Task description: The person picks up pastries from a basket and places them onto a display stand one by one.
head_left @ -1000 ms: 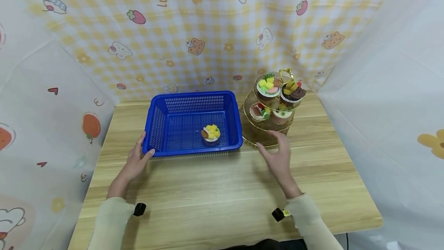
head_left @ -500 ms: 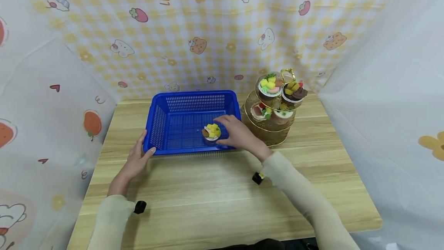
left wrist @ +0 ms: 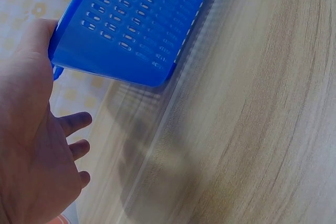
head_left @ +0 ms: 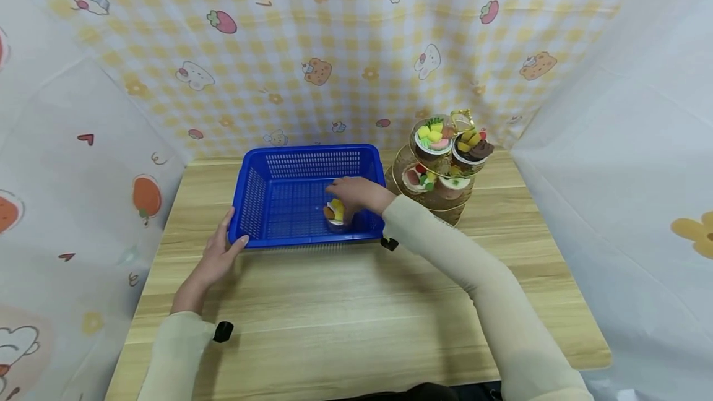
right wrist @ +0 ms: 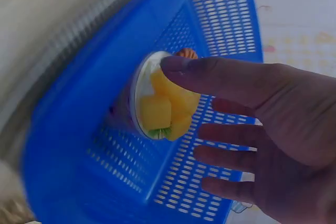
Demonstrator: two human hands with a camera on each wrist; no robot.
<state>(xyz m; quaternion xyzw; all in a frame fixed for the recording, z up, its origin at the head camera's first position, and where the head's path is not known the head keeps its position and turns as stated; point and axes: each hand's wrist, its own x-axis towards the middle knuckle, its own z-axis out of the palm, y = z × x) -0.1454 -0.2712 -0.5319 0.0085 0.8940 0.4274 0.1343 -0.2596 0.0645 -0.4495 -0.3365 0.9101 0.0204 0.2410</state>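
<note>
A blue plastic basket (head_left: 312,241) with slotted walls stands on the table. My left hand (head_left: 218,255) holds its front left corner, the thumb at the rim; in the left wrist view the other visible fingers (left wrist: 76,123) stick out below the rim, apart from the wall. Inside the basket, a toy cupcake (head_left: 336,212) topped with yellow cubes stands near the front right. My right hand (head_left: 359,195) reaches over it. In the right wrist view the thumb (right wrist: 210,74) lies across the cupcake's top edge and the fingers extend straight beyond it, not closed round the cup.
Right of the basket rises a tiered gold-rimmed stand (head_left: 440,206) holding several toy cupcakes, among them one with green and yellow topping (head_left: 433,141) and a chocolate one (head_left: 470,148). A checked curtain (head_left: 356,48) hangs behind the wooden table (head_left: 334,314).
My right hand has moved left from beside the stand into the basket, over the cupcake. My left hand has stayed at the basket's corner.
</note>
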